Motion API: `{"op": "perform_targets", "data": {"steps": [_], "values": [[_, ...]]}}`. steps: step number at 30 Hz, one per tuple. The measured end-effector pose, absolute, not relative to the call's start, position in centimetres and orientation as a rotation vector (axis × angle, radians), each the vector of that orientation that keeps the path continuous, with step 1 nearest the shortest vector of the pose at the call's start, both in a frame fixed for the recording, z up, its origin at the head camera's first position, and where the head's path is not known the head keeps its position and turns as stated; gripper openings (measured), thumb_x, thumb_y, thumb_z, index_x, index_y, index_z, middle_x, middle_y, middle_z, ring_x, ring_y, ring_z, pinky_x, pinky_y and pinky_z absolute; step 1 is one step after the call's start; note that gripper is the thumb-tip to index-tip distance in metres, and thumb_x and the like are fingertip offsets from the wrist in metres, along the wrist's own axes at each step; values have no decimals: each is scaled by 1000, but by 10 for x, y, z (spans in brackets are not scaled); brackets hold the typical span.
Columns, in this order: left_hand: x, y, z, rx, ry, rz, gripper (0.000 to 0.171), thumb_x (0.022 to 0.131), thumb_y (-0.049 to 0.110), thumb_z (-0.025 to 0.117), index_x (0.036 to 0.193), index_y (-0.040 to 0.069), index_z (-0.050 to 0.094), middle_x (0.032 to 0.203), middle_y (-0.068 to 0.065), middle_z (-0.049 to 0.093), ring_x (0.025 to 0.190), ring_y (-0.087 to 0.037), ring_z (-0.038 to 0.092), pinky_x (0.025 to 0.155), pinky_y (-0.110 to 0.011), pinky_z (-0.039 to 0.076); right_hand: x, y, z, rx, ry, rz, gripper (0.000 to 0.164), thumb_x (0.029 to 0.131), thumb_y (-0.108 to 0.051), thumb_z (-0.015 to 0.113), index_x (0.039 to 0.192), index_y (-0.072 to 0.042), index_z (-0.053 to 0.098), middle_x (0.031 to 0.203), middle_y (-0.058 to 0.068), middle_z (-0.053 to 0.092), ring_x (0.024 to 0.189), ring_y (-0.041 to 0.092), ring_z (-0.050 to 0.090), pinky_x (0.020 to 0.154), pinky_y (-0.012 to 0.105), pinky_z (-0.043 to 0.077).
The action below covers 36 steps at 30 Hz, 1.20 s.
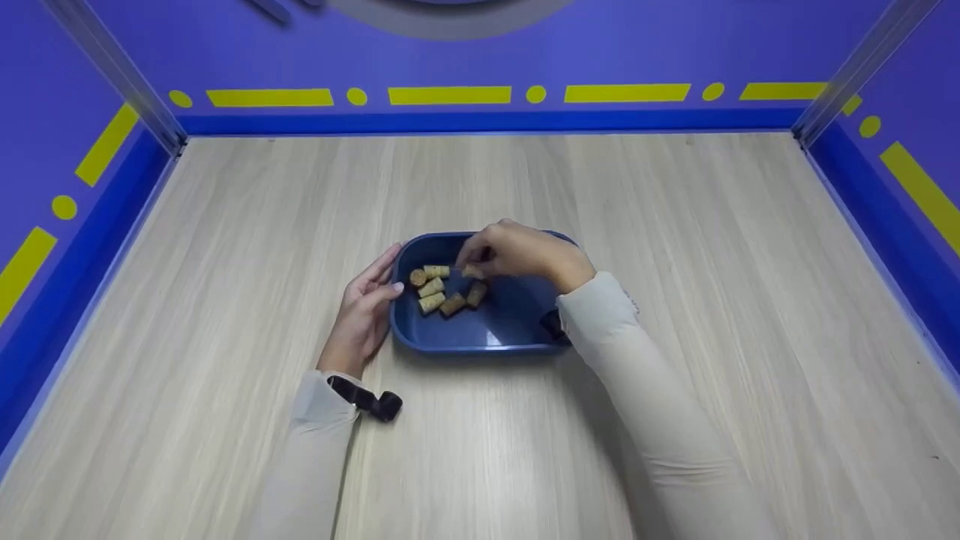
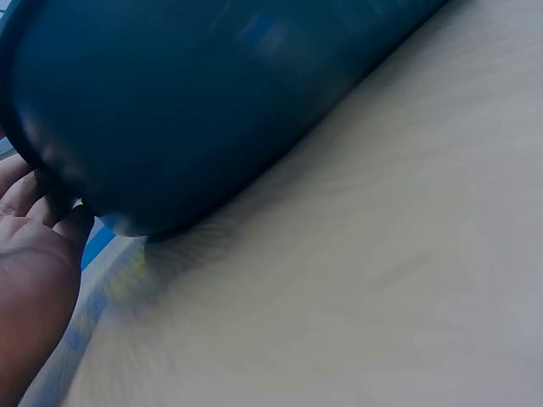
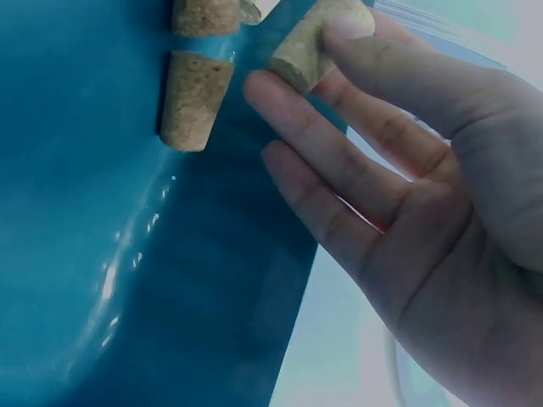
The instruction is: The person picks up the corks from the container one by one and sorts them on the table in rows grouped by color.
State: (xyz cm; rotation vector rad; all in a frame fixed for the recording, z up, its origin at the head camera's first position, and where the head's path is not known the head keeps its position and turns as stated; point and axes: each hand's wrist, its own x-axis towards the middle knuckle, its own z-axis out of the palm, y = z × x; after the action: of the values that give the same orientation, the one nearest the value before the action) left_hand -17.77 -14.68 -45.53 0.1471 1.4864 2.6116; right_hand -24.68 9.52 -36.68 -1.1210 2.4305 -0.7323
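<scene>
A dark blue rectangular tray (image 1: 517, 315) with rounded corners sits mid-table. At its left end my left hand (image 1: 364, 319) holds it, thumb over the rim and fingers along the outer wall. In the left wrist view the fingers lie against the outside of the tray (image 2: 187, 127). My right hand (image 1: 521, 251) reaches over the tray's far side. Between thumb and fingers it pinches a tapered cork (image 3: 297, 58). Several other corks, among them a pale cork (image 1: 431, 303) and a browner cork (image 1: 453, 304), form a curved row in the tray's left half.
A wood-grain table (image 1: 465, 442) surrounds the tray. Blue panels with yellow marks, such as the back wall (image 1: 637, 52), enclose it at the back and both sides. A black wrist camera (image 1: 386, 406) sits at the left cuff.
</scene>
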Motion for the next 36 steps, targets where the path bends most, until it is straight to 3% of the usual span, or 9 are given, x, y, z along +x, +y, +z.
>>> {"op": "perform_targets", "data": {"steps": [10, 17, 25, 36], "values": [[-178, -146, -454, 141, 1479, 2623, 65, 86, -15, 44, 148, -6, 25, 157, -18, 26, 146, -24, 25, 112, -24, 34, -246, 109, -360, -1086, 2470, -711, 31, 87, 0, 62, 115, -10, 70, 104, 9, 71, 91, 20, 66, 77, 32, 56], [-178, -146, -454, 132, 1497, 2621, 65, 86, -15, 43, 148, -7, 24, 157, -18, 24, 146, -25, 23, 112, -22, 34, -247, 119, -354, -1054, 2491, -721, 43, 81, 10, 61, 121, -8, 66, 116, 10, 68, 94, 22, 66, 79, 33, 56], [-178, -147, -454, 143, 1503, 2600, 65, 88, -14, 45, 149, -5, 25, 158, -17, 25, 146, -25, 25, 106, -20, 41, -246, 135, -346, -925, 2493, -838, 41, 84, 3, 64, 123, -9, 65, 118, 10, 67, 88, 22, 71, 71, 29, 56], [-177, -147, -455, 165, 1497, 2621, 66, 86, -14, 45, 148, -7, 24, 157, -20, 24, 146, -26, 24, 110, -22, 36, -246, 176, -342, -783, 2585, -990, 40, 87, -8, 68, 126, -11, 62, 122, 9, 65, 103, 26, 67, 87, 43, 56]]}}
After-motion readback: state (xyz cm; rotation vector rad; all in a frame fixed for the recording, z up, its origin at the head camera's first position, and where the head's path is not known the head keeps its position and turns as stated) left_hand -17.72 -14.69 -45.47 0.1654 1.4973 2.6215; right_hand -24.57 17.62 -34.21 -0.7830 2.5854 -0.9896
